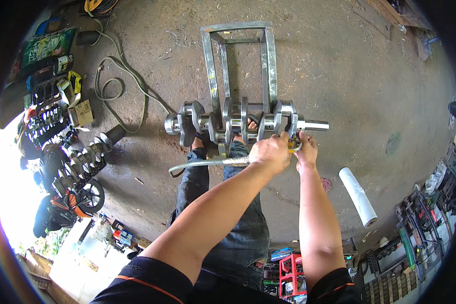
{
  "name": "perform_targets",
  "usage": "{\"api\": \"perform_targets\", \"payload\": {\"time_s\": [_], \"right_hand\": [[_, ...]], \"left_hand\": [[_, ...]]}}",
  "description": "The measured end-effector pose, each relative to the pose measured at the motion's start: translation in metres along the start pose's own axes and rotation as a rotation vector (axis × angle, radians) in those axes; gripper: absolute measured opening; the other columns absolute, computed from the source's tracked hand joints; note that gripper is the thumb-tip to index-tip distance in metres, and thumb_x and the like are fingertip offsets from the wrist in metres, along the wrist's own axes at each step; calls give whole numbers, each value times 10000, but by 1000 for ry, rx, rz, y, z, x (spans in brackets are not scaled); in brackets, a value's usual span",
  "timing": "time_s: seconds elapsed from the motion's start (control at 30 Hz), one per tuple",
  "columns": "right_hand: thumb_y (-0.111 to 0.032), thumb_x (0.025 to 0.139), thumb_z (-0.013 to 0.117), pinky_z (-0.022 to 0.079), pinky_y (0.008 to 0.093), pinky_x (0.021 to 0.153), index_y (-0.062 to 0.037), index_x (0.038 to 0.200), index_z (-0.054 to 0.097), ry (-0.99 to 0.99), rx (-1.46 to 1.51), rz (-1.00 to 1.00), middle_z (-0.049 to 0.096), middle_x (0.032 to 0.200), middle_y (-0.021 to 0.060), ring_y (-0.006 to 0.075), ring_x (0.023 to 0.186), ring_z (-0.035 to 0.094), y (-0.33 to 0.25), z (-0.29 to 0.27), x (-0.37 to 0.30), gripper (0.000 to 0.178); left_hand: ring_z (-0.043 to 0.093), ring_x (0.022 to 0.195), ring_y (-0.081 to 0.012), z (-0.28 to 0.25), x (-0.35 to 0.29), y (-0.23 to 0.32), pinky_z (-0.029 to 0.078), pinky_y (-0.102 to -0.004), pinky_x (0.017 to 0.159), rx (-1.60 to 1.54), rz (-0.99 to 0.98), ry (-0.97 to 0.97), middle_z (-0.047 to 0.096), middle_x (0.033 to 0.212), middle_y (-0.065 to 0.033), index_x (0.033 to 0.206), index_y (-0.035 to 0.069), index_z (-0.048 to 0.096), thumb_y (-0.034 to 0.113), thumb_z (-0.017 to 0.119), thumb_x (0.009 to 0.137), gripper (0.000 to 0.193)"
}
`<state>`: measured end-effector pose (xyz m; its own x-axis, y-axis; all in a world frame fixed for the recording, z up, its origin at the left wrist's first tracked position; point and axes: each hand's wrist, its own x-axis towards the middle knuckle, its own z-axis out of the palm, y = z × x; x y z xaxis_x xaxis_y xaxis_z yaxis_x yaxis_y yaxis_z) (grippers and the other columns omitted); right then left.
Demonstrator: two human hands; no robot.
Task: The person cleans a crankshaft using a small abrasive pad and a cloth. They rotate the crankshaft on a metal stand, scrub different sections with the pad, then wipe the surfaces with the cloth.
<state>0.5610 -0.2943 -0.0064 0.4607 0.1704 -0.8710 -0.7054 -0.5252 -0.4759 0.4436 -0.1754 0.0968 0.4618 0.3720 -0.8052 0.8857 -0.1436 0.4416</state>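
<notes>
**Two hands at the crankshaft's right end**

Start big: a stained concrete floor fills the view, scattered with chips and debris. Standing on it, dead centre, a metal frame of welded steel bars, and across its near end lies the crankshaft, horizontal, bright and clean, its snout pointing right. The person stands right against it, jeans and feet partly tucked under the shaft.

Both arms reach up from the lower edge. The left hand is closed in a fist over a yellow-tipped tool, touching the crankshaft's right-hand web. From under that fist a long steel handle runs left and ends in a bend. The right hand sits just beside it, fingers curled at the same spot below the snout; what it grips is hidden by the left hand, so that one cannot be told.

Around them: a white roll lies on the floor to the right, well apart. To the left, a green hose snakes in loops toward the frame. Further left a second crankshaft lies beside an engine block, with boxes and packets near it. At the lower edge, a red crate behind the legs.
</notes>
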Motion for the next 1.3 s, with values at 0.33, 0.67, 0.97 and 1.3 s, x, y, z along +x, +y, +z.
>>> {"api": "perform_targets", "payload": {"time_s": [0.33,0.67,0.97,1.3], "right_hand": [[-226,1035,681,528,264,670,-36,1048,599,-2,63,-76,693,937,53,109,773,648,14,-11,7,207],[-384,1026,693,541,300,773,-144,1109,605,37,-175,63,716,1009,-8,102,856,674,9,-12,8,269],[-480,996,714,496,275,659,-161,1006,604,44,-316,10,654,862,-39,76,750,610,11,-19,13,337],[-532,1011,663,540,374,824,-152,1092,607,19,-429,17,703,1031,10,151,871,671,14,-29,25,392]], "left_hand": [[728,1011,-421,27,31,21,583,-533,876,-21,-13,-23,697,1136,-214,1228,35,525,233,632,933,371],[707,1017,-425,11,-17,-62,562,-534,857,-98,-196,128,715,1108,-205,1203,79,560,277,722,882,411],[713,1012,-409,32,-53,-104,563,-523,838,-45,-214,77,724,1088,-182,1213,112,588,295,744,859,428],[707,1022,-413,12,-51,-113,565,-508,868,-121,-294,171,723,1109,-194,1211,97,604,284,732,866,413]]}}
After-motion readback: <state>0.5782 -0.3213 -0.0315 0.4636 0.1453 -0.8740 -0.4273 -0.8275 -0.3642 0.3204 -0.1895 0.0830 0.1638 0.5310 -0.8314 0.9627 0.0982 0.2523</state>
